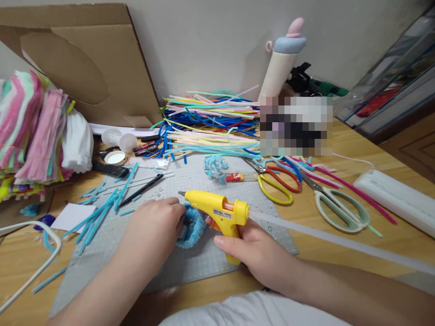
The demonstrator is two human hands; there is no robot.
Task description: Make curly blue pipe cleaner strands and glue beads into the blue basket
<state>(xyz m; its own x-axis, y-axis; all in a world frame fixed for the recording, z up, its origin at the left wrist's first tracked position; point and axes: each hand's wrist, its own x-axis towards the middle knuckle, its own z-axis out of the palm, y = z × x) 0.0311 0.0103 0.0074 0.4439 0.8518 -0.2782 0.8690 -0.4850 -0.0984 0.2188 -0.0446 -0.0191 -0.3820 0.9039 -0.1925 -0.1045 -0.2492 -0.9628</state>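
Observation:
My right hand (254,251) is closed round the handle of a yellow hot glue gun (219,210), whose nozzle points left and whose clear glue stick trails off to the right. My left hand (154,226) is closed on a round blue fuzzy pipe-cleaner piece (193,228) lying on the grey cutting mat (200,262). The gun sits just above and across that blue piece. The fingertips of my left hand are hidden behind the piece.
Cut blue pipe-cleaner bits (98,213) litter the mat's left side. A heap of coloured pipe cleaners (210,122) lies at the back. Yellow-and-red scissors (277,185), white scissors (340,210), a small glue tube (239,177), a black pen (142,189) and a white power strip (394,199) lie around.

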